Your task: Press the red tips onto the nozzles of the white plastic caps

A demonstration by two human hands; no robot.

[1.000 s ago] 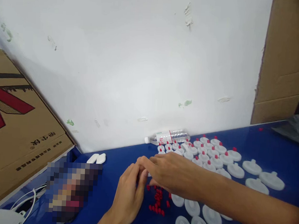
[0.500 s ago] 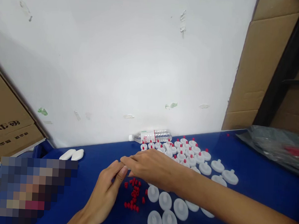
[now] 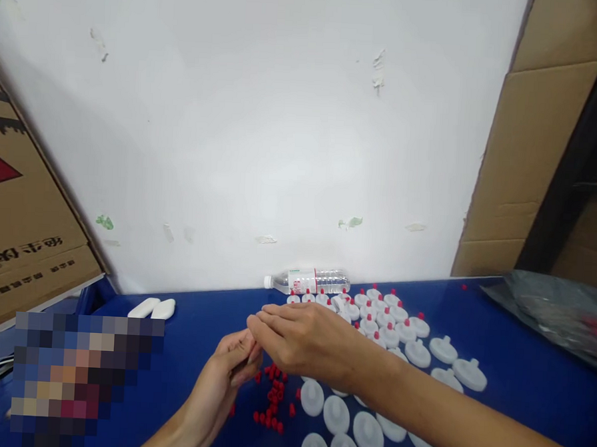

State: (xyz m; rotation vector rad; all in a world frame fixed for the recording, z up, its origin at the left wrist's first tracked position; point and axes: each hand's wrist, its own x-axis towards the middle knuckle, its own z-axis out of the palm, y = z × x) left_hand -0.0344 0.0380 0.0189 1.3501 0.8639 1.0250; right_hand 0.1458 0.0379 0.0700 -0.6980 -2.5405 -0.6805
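Observation:
My left hand [image 3: 225,373] and my right hand [image 3: 300,337] meet fingertip to fingertip above a blue table [image 3: 510,388]. Both hands are closed in a pinch, and what lies between the fingers is hidden. Just below them sits a loose heap of small red caps [image 3: 272,399]. Several white round discs without caps [image 3: 338,422] lie to the right of the heap. Behind my right hand stand several white discs with red caps [image 3: 388,315] fitted on their stems.
A clear water bottle [image 3: 308,280] lies on its side against the white wall. Two white oblong pieces [image 3: 154,307] rest at the back left. A cardboard box [image 3: 17,235] stands left, more cardboard [image 3: 516,161] right, and a dark plastic bag [image 3: 559,310] lies far right.
The view has shifted a little between frames. My left hand's fingers have curled in more against the fingertips of my right hand. The discs and caps on the table have not moved.

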